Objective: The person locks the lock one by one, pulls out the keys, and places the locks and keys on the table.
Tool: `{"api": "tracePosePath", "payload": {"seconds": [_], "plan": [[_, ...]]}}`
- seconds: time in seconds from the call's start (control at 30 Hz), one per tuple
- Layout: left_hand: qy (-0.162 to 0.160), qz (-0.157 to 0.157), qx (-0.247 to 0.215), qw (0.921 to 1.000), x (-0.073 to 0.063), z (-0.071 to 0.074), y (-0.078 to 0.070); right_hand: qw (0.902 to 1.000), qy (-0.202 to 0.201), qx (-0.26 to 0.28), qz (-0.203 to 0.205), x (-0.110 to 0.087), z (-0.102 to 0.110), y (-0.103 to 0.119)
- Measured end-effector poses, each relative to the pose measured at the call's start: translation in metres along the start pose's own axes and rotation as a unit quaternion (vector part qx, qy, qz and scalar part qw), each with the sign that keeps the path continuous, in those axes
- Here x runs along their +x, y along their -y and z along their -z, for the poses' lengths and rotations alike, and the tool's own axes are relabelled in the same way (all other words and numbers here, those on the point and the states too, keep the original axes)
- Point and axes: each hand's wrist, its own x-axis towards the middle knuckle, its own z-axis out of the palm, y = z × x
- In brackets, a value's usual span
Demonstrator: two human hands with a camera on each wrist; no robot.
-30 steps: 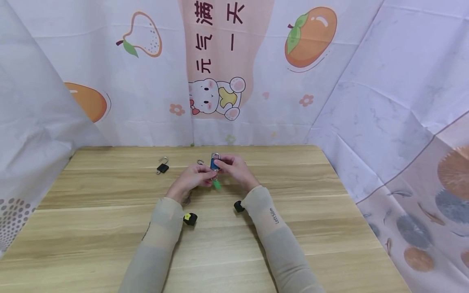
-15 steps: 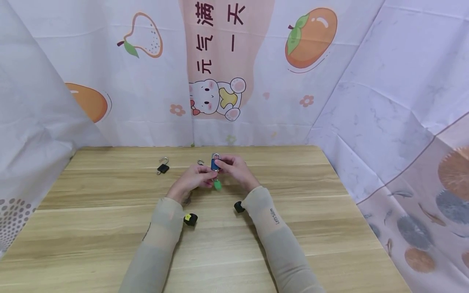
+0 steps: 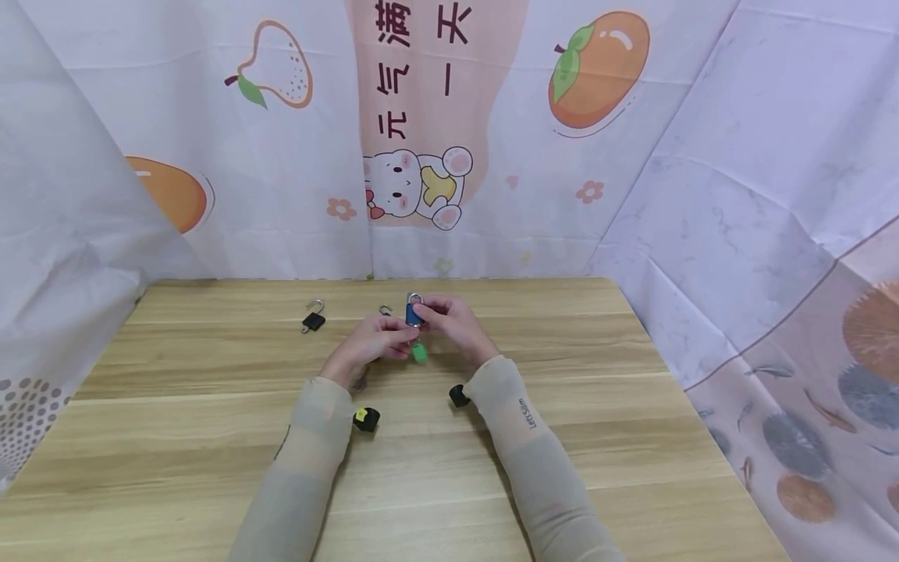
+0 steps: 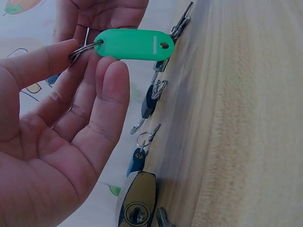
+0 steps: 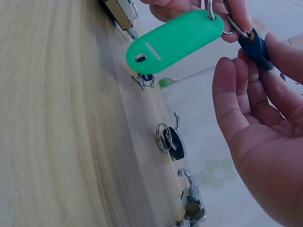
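A small blue padlock (image 3: pixel 413 314) is held up near the table's back edge, its metal shackle pointing up. My right hand (image 3: pixel 455 324) grips its body between thumb and fingers, as the right wrist view also shows. From below and left, my left hand (image 3: pixel 371 341) pinches a key (image 5: pixel 238 27) at the keyhole in the padlock's underside; the fingers partly hide the key. A green key tag (image 4: pixel 135 45) hangs from the key's ring, under both hands in the head view.
A black padlock (image 3: pixel 313 321) with its shackle open lies at the back left. Another open shackle (image 3: pixel 385 310) shows behind my left hand. Low in the left wrist view are a large brass-faced padlock (image 4: pixel 137 201) and a blue padlock (image 4: pixel 136 161) with a key. A curtain stands behind.
The green tag has swung slightly to the right and now hangs with its broad face showing. Both hands keep nearly the same place on the padlock and key.
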Motion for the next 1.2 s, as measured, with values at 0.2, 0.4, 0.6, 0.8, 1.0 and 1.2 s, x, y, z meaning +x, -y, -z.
{"api": "tracePosePath", "payload": {"seconds": [0.2,0.4,0.6,0.8,1.0,1.2], "plan": [[0.011,-0.007,-0.002,0.9999,-0.0011,0.0,-0.0012,1.0,-0.005,-0.007,-0.002,-0.0009,0.0002,0.0022],[0.012,0.006,-0.018,0.9997,-0.0038,0.0038,-0.0012,1.0,-0.002,0.0,-0.005,0.0009,-0.0038,0.0003],[0.013,0.026,0.014,0.9995,-0.0044,0.0039,0.0004,0.9986,-0.024,0.045,-0.014,0.0036,-0.0016,-0.0007],[-0.014,0.013,0.049,0.9986,-0.0013,-0.0025,0.0008,0.9939,-0.048,0.098,0.018,0.0026,0.0049,0.0033],[-0.019,0.001,0.027,0.9995,-0.0039,-0.0001,-0.0012,0.9945,-0.039,0.096,0.014,0.0032,0.0043,0.0015],[0.023,0.017,0.036,0.9989,-0.0061,0.0021,-0.0008,0.9958,-0.034,0.085,0.006,0.0029,0.0028,0.0023]]}}
